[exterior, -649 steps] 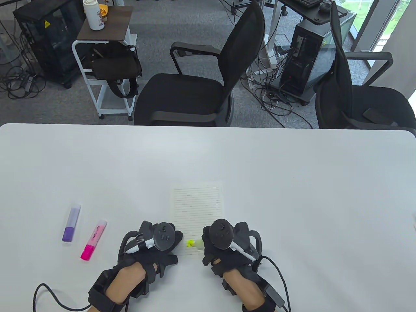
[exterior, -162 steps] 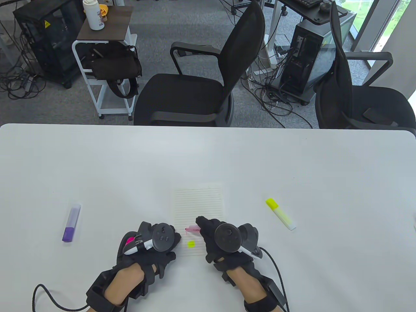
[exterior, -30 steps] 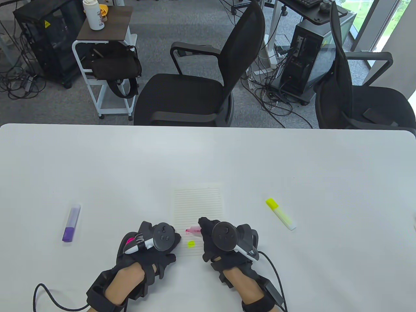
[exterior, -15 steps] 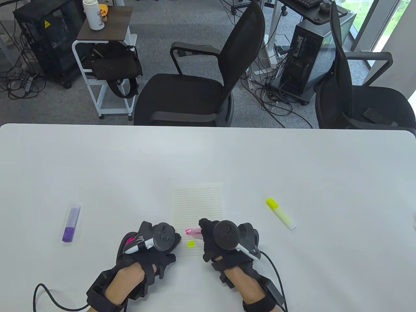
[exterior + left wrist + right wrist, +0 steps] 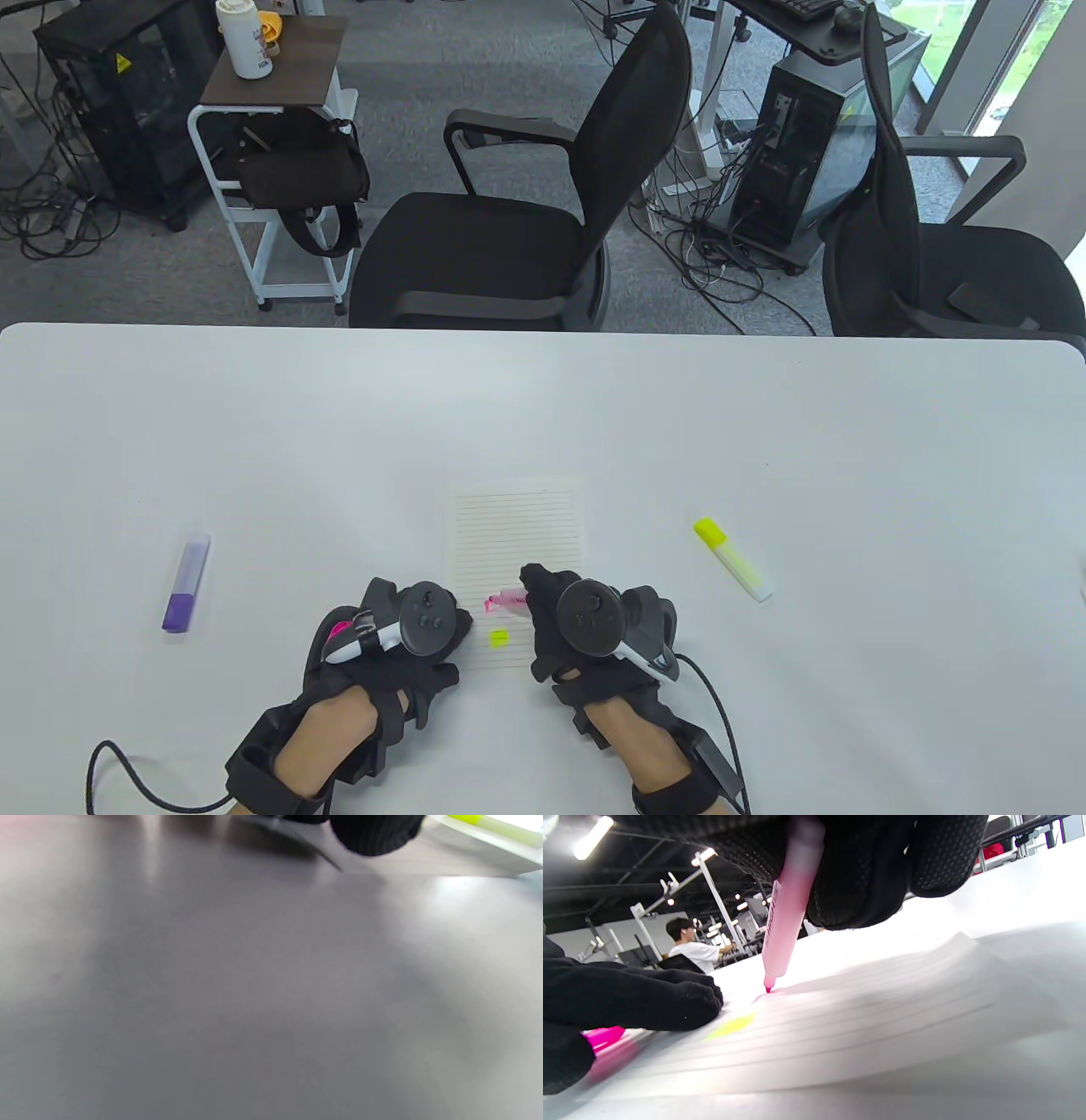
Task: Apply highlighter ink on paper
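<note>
**Pink ink going down on the lined paper**

The right hand [image 5: 585, 632] is gripping the uncapped pink highlighter [image 5: 787, 921], fingers closed around its barrel, and is holding the tip on the lined paper [image 5: 517, 535]. In the right wrist view the tip is touching the sheet, with a faint pink smear beside it; in the table view a pink mark is showing at the tip, just above the yellow mark [image 5: 499, 635] on the paper's lower part.

The left hand [image 5: 399, 641] is resting at the paper's lower left corner, seemingly pinning the sheet. Its fingers are curled around something pink, probably the pink cap [image 5: 602, 1036], though how firmly is hard to tell.

So the step in hand appears to be the pink stroke itself. The next move is calling for a short, steady drag with light pressure, the left hand keeping the sheet from sliding, then a lift and recapping.

The capped yellow highlighter [image 5: 732, 559] is lying on the table [image 5: 764, 407] well to the right of the paper; the purple highlighter [image 5: 187, 582] is lying well to its left, untouched.
</note>
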